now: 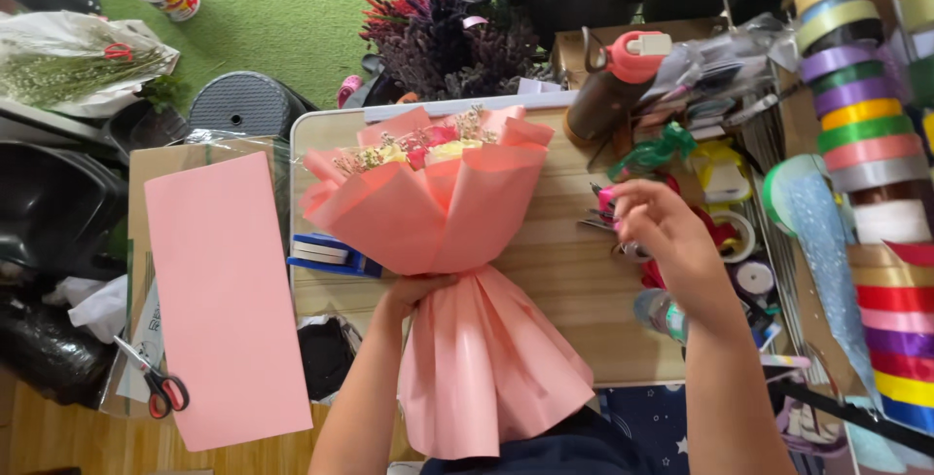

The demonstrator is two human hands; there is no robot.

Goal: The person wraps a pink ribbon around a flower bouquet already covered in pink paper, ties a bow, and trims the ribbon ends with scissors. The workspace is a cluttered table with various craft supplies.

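- Left hand (413,292) gripping the pink paper-wrapped flower bouquet (443,212) at its waist.
- Right hand (660,232) hovering half-open, fingers loosely curled, over ribbon clutter on the wooden bench (555,271).
- Lying left: flat pink paper sheet (226,300).

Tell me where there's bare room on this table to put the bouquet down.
Bare wood shows on the table between the bouquet and your right hand, and a strip beyond the wrap by the bottle. The right edge is crowded with ribbon spools and tape rolls.

Matt pink paper bouquet wrap (457,212), smooth wooden tabletop (555,271) (pale grain), glossy satin ribbon rolls (861,110).
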